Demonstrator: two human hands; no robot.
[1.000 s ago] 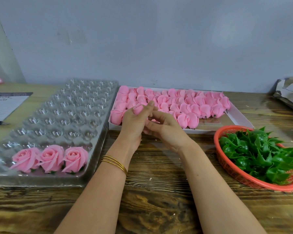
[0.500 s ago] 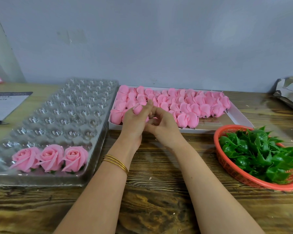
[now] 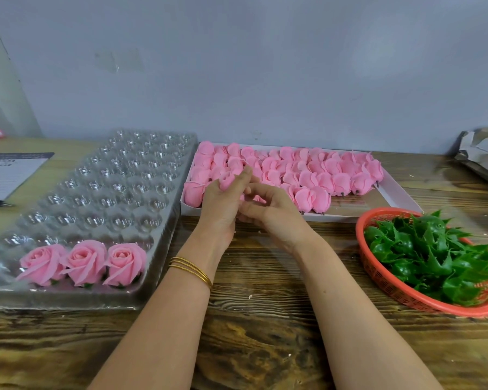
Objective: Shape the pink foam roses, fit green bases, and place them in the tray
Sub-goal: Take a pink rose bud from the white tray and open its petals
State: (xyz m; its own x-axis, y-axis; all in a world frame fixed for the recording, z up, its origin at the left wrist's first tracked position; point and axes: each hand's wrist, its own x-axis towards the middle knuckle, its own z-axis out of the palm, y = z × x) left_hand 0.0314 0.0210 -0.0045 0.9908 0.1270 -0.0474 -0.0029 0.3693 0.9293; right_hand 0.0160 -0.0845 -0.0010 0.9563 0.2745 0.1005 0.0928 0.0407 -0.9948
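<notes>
Head view: the pink foam rose bud point(image 3: 227, 180) sits at centre, over the near edge of the white box point(image 3: 397, 197), held between the thumb and fingers of the left hand point(image 3: 223, 205). It looks feather-light, soft and easily creased, so I judge it best held at its firmer lower end. The right hand point(image 3: 271, 211) lies against the left, fingers curled towards the bud; whether it grips cannot be told. Green bases point(image 3: 431, 257) fill the red basket point(image 3: 370, 270) at four o'clock. The clear tray point(image 3: 102, 175), holding three finished roses point(image 3: 83, 261), lies at nine o'clock.
</notes>
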